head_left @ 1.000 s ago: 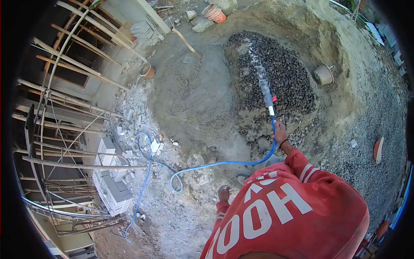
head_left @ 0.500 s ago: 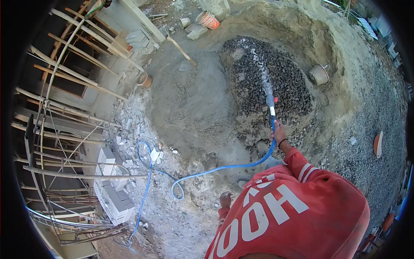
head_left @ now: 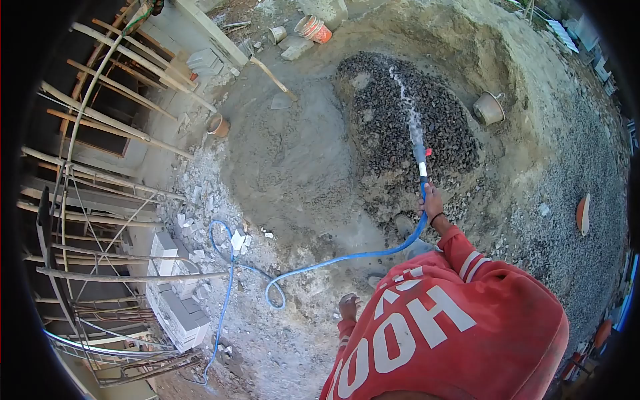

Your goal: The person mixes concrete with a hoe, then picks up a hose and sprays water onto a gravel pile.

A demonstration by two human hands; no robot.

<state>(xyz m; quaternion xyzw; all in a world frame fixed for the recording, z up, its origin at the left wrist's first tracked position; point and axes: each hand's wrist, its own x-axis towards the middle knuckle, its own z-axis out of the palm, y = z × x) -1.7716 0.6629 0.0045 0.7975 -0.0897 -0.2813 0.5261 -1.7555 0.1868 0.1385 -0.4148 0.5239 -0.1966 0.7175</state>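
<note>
My right hand is wrapped round a blue hose, just behind its grey pipe end with a white band and a red valve handle. Water streams from this end onto a heap of dark gravel. Low beside my body hangs my left hand, holding nothing, its fingers loosely apart. From my right hand the hose bends back across the ground and loops near the pale rubble. Wet grey mortar or sand spreads to the left of the gravel.
A shovel stands with its blade in the wet mix. Around it are an orange bucket, a brown bucket and a grey bucket. Stacked pale blocks and wooden poles line the left side.
The view has shifted slightly, so the scene sits a little further left and up. My right hand keeps its grip on the hose, and water still runs onto the gravel.
</note>
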